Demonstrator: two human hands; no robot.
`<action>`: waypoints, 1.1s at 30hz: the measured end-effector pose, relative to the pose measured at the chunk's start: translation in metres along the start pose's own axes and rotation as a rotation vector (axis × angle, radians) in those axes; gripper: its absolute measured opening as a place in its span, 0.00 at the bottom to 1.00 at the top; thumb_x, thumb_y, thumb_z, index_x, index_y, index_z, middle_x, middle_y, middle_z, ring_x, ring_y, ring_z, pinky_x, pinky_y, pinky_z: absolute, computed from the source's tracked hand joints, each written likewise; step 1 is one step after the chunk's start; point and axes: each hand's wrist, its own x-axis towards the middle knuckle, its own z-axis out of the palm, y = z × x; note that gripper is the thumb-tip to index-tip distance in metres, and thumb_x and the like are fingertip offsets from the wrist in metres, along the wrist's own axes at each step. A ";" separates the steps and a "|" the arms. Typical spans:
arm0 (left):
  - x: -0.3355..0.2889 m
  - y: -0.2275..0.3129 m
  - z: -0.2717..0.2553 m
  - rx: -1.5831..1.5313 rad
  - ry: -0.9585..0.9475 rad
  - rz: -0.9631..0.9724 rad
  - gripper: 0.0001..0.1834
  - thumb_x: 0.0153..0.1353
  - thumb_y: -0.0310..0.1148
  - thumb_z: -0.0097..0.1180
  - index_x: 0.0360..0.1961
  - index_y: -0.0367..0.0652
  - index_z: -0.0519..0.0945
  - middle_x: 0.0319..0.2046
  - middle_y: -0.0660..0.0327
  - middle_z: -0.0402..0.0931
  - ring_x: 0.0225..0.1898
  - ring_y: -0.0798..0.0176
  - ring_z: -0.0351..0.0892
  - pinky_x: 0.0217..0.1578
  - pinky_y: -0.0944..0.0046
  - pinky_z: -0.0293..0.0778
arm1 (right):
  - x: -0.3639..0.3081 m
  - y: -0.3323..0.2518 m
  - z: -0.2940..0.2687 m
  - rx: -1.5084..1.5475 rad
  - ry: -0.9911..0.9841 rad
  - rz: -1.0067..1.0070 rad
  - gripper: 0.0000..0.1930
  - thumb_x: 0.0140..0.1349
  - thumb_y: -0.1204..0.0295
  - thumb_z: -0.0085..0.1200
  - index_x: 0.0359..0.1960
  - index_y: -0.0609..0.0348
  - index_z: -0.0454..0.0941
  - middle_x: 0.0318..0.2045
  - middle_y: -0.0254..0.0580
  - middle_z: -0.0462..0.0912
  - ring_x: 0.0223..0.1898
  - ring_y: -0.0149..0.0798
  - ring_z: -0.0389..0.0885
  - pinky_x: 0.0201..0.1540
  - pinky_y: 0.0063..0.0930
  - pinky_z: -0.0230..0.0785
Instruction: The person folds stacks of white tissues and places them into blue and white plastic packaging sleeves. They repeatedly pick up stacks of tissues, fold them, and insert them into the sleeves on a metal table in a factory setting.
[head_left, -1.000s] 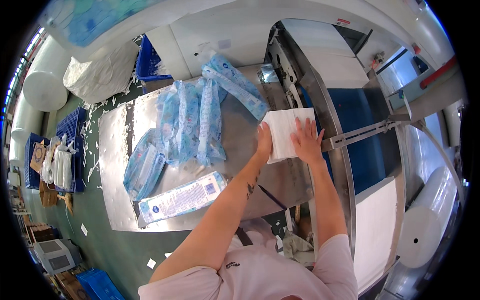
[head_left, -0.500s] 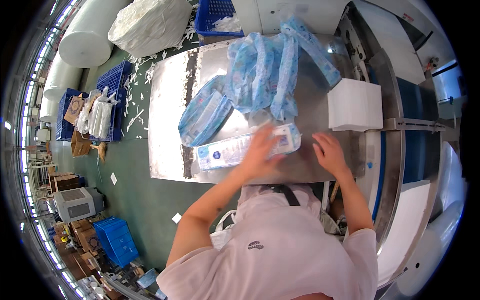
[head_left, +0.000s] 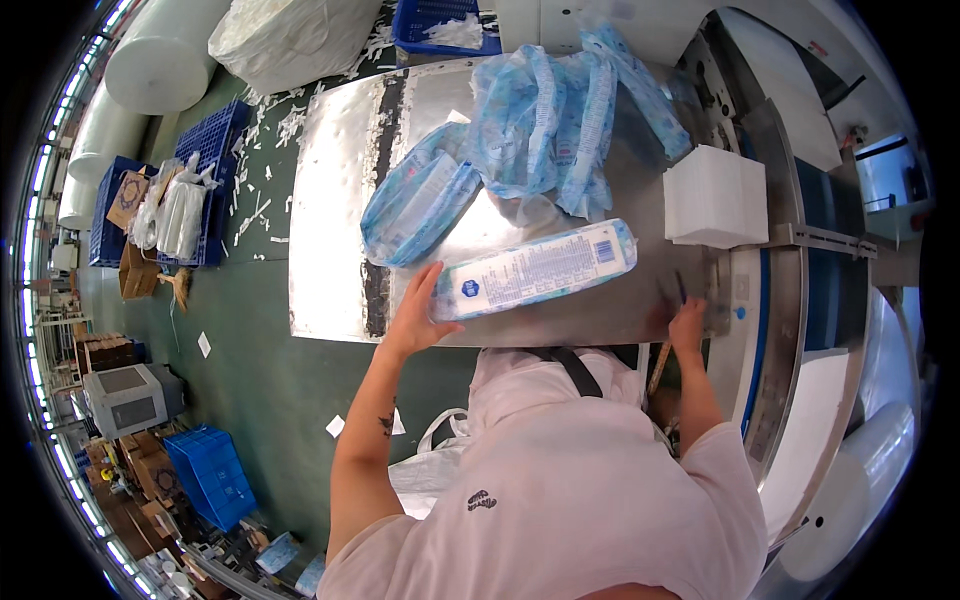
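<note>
Slid toward three o'clock since the earlier frame, the blue-white package [head_left: 540,268] lies at six o'clock on the metal table [head_left: 335,220]; the left hand [head_left: 410,320] spreads wide at its nine-o'clock end, while the right hand [head_left: 687,326] (at five o'clock) pinches a thin dark tool [head_left: 682,288].

Desk [head_left: 335,200]: glossy sheet metal, scuffed. Long pack [head_left: 535,268]: shiny printed plastic film. White stack [head_left: 715,195]: matt, paper-like.
</note>
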 end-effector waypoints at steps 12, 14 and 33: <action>0.008 0.029 0.013 0.455 0.106 0.233 0.41 0.34 0.49 0.70 0.51 0.45 0.69 0.50 0.54 0.66 0.53 0.50 0.64 0.49 0.51 0.60 | 0.019 -0.217 -0.078 0.329 0.134 -0.487 0.12 0.58 0.74 0.45 0.44 0.61 0.71 0.36 0.50 0.77 0.37 0.53 0.76 0.37 0.36 0.70; 0.010 0.048 0.017 0.441 0.062 0.105 0.36 0.33 0.46 0.70 0.46 0.45 0.72 0.45 0.56 0.69 0.48 0.50 0.67 0.45 0.54 0.60 | 0.010 -0.161 -0.047 0.308 0.292 -0.260 0.13 0.60 0.72 0.44 0.45 0.61 0.70 0.37 0.51 0.76 0.38 0.54 0.76 0.38 0.37 0.70; 0.084 -0.004 -0.019 -0.063 -0.260 -0.162 0.15 0.49 0.34 0.62 0.38 0.41 0.79 0.30 0.56 0.79 0.30 0.62 0.78 0.31 0.63 0.73 | 0.009 -0.318 -0.065 0.212 -0.285 -0.924 0.20 0.40 0.66 0.62 0.37 0.58 0.74 0.38 0.46 0.75 0.43 0.48 0.73 0.49 0.40 0.58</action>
